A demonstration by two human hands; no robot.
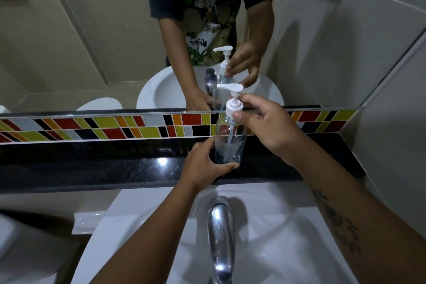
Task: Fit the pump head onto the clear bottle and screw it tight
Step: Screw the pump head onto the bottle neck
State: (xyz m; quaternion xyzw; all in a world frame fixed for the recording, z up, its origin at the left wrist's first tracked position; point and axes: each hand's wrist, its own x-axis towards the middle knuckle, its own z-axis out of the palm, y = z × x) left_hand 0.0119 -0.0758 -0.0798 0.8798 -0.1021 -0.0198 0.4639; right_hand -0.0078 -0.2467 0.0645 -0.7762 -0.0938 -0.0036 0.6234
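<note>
The clear bottle [228, 143] stood upright on the black ledge [115, 163] behind the sink [265, 237]. The left hand [202, 163] wrapped its base; the right hand [269, 127] pinched the white pump head [232, 101] collar at its neck. No label was readable.

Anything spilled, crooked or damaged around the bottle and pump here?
Nothing stands out. The clear bottle stands upright on the black ledge, steadied by the left hand; the pump head sits straight on its neck in the right hand. No spill visible.
</note>
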